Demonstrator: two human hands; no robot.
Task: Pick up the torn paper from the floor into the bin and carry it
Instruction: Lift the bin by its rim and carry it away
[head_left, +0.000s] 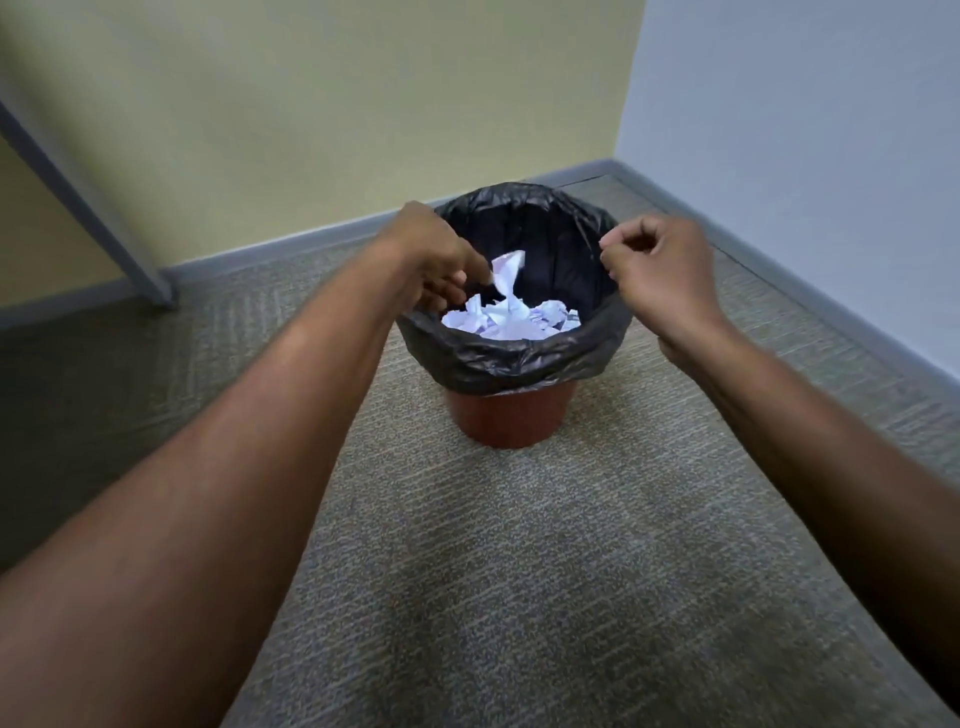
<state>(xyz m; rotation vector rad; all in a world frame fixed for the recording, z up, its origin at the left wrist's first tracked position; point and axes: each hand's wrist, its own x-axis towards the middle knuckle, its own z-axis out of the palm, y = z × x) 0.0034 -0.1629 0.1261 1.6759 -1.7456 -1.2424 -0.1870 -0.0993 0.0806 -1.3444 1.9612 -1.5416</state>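
A red-brown bin (506, 421) lined with a black bag (519, 358) stands on the carpet in a room corner. Several torn white paper pieces (511, 322) lie inside it. My left hand (434, 254) hangs over the bin's left rim, its fingertips pinching the edge of one white torn paper piece (508, 270) that dangles above the pile. My right hand (657, 270) hovers by the right rim with fingers curled, thumb against forefinger, and nothing visible in it.
Grey patterned carpet (519, 545) spreads around the bin. A yellow wall (337, 104) lies behind it and a pale blue wall (805, 104) to the right, both with grey skirting. A grey slanted furniture leg (88, 197) meets the floor at the left.
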